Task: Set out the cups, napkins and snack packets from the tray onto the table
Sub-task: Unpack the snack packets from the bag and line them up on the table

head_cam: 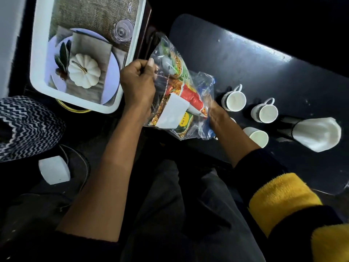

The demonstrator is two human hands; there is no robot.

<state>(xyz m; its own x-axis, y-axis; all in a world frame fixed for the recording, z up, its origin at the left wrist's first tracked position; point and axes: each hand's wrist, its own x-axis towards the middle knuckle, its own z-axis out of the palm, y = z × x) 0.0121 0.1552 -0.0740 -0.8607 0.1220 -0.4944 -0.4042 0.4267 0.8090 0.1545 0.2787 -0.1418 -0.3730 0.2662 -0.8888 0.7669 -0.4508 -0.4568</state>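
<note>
Clear plastic snack packets (177, 95), printed green, red and orange, are held in the air between the white tray (88, 105) and the dark table (264, 69). My left hand (137, 82) grips their upper left edge. My right hand (217, 114) holds their lower right side; whether it grips a second, blue-edged packet is unclear. Three white cups stand on the table: one with a handle (235, 100), a second with a handle (266, 112), and a third (257, 136) nearest me. A black holder with white napkins (315, 134) lies to their right.
The tray's base shows a printed picture of a plate, a white pumpkin and a glass. A zigzag black-and-white fabric (24, 127) is at the left. A small white block (54, 170) lies below it. My dark-trousered legs fill the bottom.
</note>
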